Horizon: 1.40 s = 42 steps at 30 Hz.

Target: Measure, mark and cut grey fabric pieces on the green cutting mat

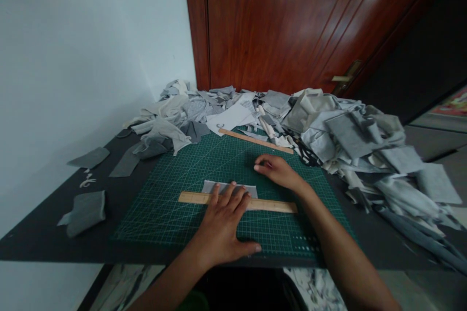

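Note:
My left hand (225, 218) lies flat with spread fingers across a wooden ruler (273, 205) and a small grey fabric piece (209, 186) beneath it. The fabric shows on the far side of the ruler, with a pale line along its far edge. Both rest on a green cutting mat (164, 223). My right hand (277, 171) hovers over the mat, beyond the ruler and to its right. Its fingers are curled together at the tips; whatever they pinch, if anything, is too small to name.
A second wooden strip (255, 140) lies at the mat's far edge, near black-handled scissors (305, 153). Fabric scraps are heaped at the back left (164, 121) and right (350, 136). Loose grey pieces (86, 211) lie on the dark table's left side. A wall and a wooden door (270, 24) stand behind.

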Available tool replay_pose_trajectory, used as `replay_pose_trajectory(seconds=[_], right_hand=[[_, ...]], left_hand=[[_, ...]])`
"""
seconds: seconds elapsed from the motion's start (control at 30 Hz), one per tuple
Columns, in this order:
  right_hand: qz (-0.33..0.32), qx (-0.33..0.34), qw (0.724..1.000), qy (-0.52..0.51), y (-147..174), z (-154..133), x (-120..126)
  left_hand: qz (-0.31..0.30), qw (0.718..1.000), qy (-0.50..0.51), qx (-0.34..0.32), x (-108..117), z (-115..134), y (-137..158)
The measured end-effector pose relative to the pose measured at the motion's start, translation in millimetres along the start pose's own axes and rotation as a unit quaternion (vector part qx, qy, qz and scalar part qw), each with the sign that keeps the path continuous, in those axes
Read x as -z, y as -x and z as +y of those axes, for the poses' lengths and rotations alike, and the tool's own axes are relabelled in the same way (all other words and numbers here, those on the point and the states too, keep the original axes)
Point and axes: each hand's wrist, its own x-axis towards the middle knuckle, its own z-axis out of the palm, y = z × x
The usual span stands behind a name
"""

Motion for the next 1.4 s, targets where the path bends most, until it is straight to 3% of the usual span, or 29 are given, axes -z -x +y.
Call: replay_pose_trajectory(seconds=[0.07,0.1,0.23,1.4], right_hand=[[0.118,-0.080,0.983,0.115,-6.5,15.7,3.9],[0.141,-0.112,0.968,0.174,-8.7,23.4,6.0],[0.133,-0.154,0.941,0.269,-12.8,42.6,12.1],[0.139,-0.190,0.942,0.241,-0.5,55.9,12.7]], left_hand=[[-0.001,1.000,0.000,-0.003,-0.3,-0.4,0.0],[-0.002,1.000,-0.001,-0.004,-0.3,-0.5,0.2],[0.000,1.000,-0.005,0.000,0.8,-0.3,1.1],[0.026,0.999,0.041,-0.003,-2.9,4.6,5.5]])
